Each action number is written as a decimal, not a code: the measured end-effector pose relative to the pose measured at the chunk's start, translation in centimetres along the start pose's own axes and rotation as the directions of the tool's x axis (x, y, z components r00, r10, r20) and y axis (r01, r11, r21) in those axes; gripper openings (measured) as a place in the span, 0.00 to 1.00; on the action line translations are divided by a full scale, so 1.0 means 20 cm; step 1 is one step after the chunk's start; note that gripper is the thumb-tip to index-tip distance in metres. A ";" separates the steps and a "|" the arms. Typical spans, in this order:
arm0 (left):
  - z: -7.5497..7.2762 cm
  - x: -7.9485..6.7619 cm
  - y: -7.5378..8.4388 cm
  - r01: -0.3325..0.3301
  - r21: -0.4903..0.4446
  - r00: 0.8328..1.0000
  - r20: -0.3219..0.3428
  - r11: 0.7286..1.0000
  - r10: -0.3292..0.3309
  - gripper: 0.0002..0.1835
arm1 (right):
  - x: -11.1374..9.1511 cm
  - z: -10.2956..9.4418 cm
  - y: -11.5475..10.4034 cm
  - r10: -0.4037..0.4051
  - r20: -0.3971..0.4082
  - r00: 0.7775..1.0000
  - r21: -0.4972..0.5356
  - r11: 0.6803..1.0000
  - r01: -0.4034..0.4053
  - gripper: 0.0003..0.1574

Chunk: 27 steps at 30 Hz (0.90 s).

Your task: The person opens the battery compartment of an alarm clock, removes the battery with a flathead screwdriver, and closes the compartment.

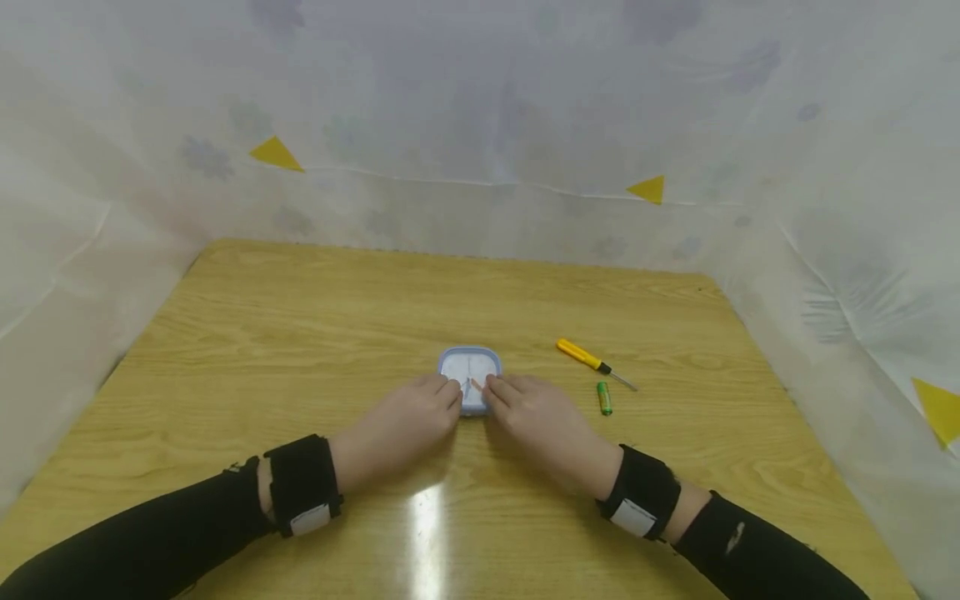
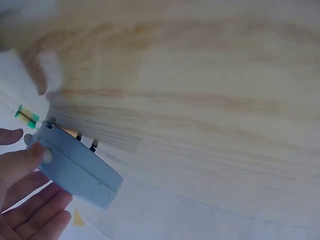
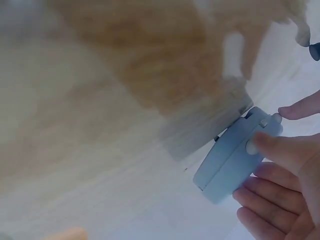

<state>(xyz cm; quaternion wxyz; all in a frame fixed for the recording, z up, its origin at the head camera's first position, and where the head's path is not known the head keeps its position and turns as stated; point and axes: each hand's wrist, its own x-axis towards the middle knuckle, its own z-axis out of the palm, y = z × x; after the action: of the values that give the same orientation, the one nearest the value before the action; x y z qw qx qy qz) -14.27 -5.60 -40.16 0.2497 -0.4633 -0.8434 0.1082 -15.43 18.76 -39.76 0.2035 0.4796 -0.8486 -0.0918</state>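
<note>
A small light-blue alarm clock [image 1: 470, 365] with a white dial is at the middle of the table, its face toward the head camera. My left hand [image 1: 408, 417] holds its left side, and my right hand [image 1: 543, 421] holds the right side. In the left wrist view the left thumb [image 2: 25, 162] presses at a white knob on the clock's edge [image 2: 75, 167], with the other fingers against the opposite face. The right wrist view shows the right thumb [image 3: 280, 147] on another white knob, fingers curled below the clock body [image 3: 230, 160].
Right of the clock lies a screwdriver [image 1: 583, 355] with a yellow handle, its shaft pointing toward the right. A green battery [image 1: 604, 398] is just in front of it. Pale patterned sheeting [image 1: 465, 100] surrounds the wooden table [image 1: 300, 325].
</note>
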 end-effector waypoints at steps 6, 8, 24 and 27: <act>0.02 0.02 -0.01 0.016 -0.009 1.000 0.025 1.000 -0.016 0.11 | 0.03 0.00 0.01 -0.017 -0.010 1.000 -0.030 0.999 0.017 0.19; 0.02 0.02 -0.01 0.014 0.011 1.000 0.020 1.000 -0.015 0.11 | 0.04 0.00 0.02 -0.018 -0.014 1.000 -0.037 0.999 0.017 0.18; 0.12 0.09 -0.14 0.073 -0.047 0.997 0.017 0.996 -0.072 0.08 | 0.14 0.10 0.12 0.031 -0.006 1.000 -0.047 0.998 -0.031 0.16; 0.13 0.11 -0.16 0.096 -0.068 0.995 0.026 0.993 -0.094 0.07 | 0.17 0.11 0.15 0.047 0.003 0.999 -0.038 0.998 -0.046 0.17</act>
<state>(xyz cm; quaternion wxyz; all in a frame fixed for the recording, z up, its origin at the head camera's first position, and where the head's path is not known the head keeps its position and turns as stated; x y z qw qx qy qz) -18.95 -5.43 -40.35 0.2287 -0.4296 -0.8706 0.0724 -20.19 17.38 -39.92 0.2132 0.4556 -0.8580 -0.1040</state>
